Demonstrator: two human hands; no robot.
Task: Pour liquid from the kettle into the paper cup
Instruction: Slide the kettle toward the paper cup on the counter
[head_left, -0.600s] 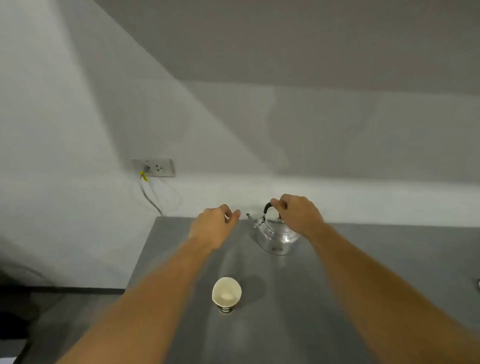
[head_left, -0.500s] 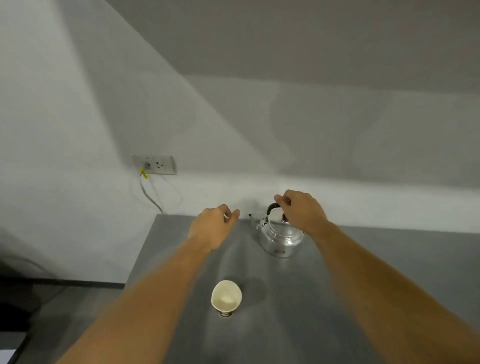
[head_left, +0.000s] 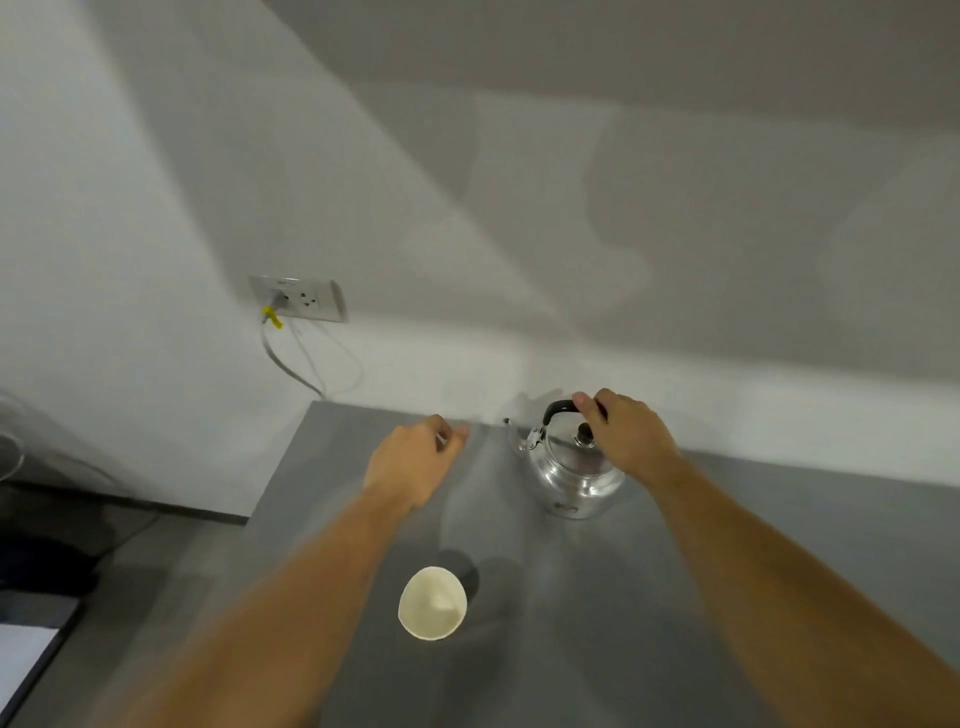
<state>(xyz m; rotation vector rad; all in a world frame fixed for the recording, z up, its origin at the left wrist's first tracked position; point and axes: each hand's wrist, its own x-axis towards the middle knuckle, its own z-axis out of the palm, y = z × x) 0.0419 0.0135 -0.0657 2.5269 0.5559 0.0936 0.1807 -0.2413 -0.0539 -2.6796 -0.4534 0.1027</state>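
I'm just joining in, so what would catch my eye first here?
The shiny round metal kettle stands at the far side of the grey table, with the right hand closed on its black handle. Nearer, a white paper cup stands upright; the left hand hovers empty.

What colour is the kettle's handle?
Black, on the shiny silver metal kettle; handle clearest in head view.

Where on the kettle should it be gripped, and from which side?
Grip the kettle by its black arched handle, from above. The handle stands upright over the lid, and the right hand sits on it. The spout points left, so it tips toward the paper cup.
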